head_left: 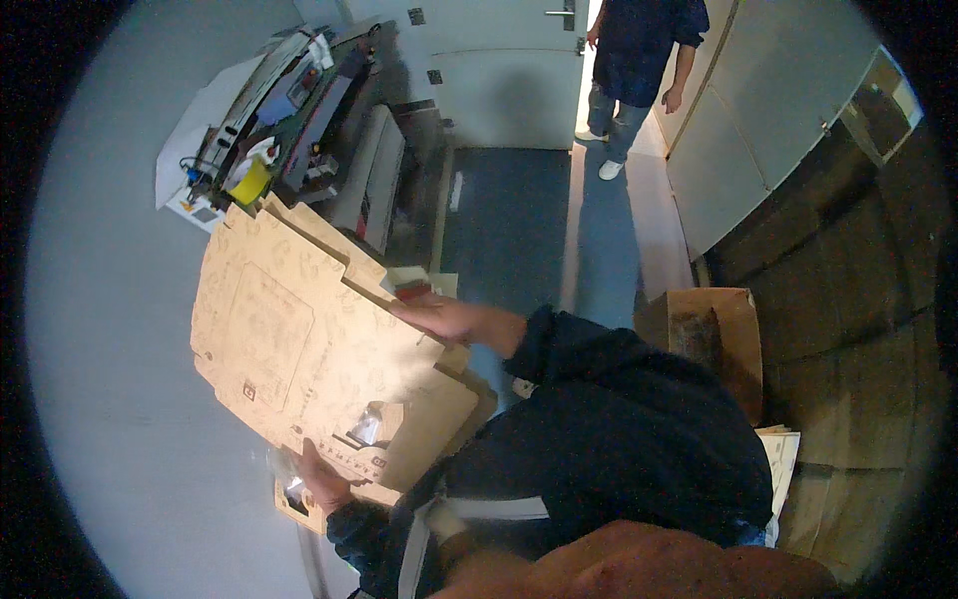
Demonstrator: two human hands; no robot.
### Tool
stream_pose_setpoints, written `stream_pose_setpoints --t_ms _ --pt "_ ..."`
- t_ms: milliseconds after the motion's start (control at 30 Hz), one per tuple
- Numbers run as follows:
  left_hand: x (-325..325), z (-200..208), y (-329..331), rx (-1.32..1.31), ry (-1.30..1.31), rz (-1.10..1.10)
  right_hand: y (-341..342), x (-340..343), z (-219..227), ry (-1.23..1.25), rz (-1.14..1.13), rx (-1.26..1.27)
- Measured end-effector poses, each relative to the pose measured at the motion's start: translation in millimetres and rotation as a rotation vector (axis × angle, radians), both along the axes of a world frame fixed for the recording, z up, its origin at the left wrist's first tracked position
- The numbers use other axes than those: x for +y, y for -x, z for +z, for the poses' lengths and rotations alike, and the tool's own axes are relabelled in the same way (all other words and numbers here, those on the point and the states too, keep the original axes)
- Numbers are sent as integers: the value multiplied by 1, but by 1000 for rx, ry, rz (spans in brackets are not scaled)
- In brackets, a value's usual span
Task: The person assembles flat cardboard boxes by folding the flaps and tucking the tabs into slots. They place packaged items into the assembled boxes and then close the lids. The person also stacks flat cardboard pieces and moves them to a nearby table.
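A grey wall (110, 349) runs down the left, and a blue floor (509, 230) stretches to a pale door (489, 90) at the far end. Against that wall stands a wide machine (329, 120), its top littered with small items. Another person (639, 60), in dark top and jeans, stands at the lit doorway, arms hanging.

Next in size comes a stack of flat cardboard sheets (289, 309), die-cut with notched edges, tilted in front of the wearer, between the two hands. An open cardboard box (741, 349) sits well apart to the right.

The right hand (454, 317) is blurred at the stack's far right edge, its fingers stretched along it; how tightly they close, I cannot tell. The left hand (324, 481) clasps the near left edge, narrowly closed, one digit over the top sheet and the rest hidden from sight.

Smaller still, a yellow roll (249, 182) lies on the machine, and a little block with a dark red band (411, 290) shows just beside the right fingertips, contact unclear
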State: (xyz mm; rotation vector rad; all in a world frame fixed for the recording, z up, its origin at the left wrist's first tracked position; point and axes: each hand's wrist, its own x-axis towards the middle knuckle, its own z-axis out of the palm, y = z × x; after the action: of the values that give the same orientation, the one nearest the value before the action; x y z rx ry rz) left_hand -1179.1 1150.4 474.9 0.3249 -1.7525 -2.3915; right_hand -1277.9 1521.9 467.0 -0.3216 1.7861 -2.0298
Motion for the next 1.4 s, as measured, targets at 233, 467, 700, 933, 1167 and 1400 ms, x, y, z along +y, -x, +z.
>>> stream_pose_setpoints --t_ms 233,467,700,933,1167,1400 --pt "68 48 -13 62 196 39 -38 56 32 210 -59 44" --pt "80 68 -7 96 197 54 -18 66 -7 159 -87 196" --pt "83 72 -12 60 229 136 -29 74 72 -115 139 256" --pt "87 73 -6 13 250 211 -26 75 78 13 189 254" --pt "82 90 -12 -47 395 144 -23 74 76 4 179 298" --pt "79 90 2 -128 221 285 -9 77 71 74 234 300"
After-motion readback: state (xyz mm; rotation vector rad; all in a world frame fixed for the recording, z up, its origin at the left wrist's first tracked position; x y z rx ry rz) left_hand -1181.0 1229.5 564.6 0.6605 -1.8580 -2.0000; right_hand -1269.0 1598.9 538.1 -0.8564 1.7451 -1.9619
